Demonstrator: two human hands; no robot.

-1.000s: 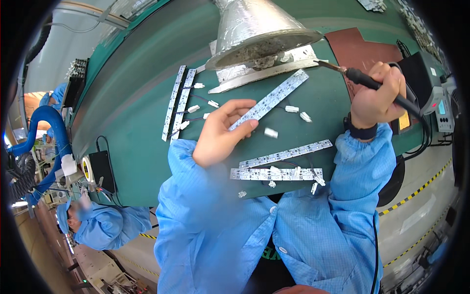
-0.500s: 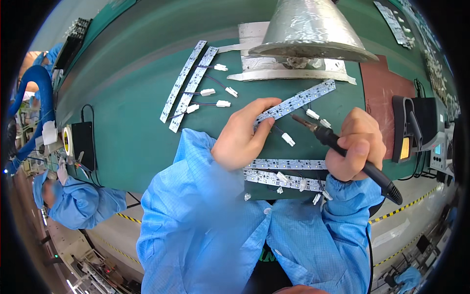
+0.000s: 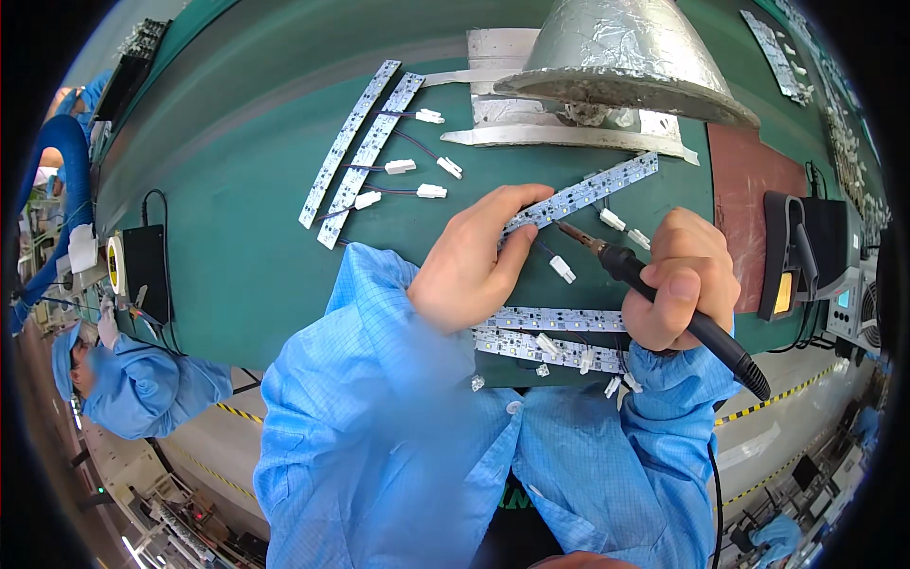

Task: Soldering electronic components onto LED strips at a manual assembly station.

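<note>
My left hand (image 3: 477,254) pinches the near-left end of an LED circuit board strip (image 3: 597,192), which slants up to the right over the green mat. Wires with white connectors (image 3: 563,269) hang from the strip. In my right hand (image 3: 684,282) is a black soldering iron (image 3: 725,351), gripped like a pen. Its tip is at the strip's lower edge, close to my left fingers; whether it touches cannot be made out. Nearer to me lie more LED strips (image 3: 559,320) with white connectors, partly behind my right hand.
Two wired LED strips (image 3: 365,156) lie at the left. A foil-covered fume hood (image 3: 616,47) stands at the back over a white board. To the right are a soldering iron stand (image 3: 782,256) and a reddish mat (image 3: 749,180). A co-worker in blue (image 3: 152,384) sits far left.
The soldering iron's tip has moved slightly left, closer to the strip's edge. My left hand still holds the strip. The whole view has shifted a little.
</note>
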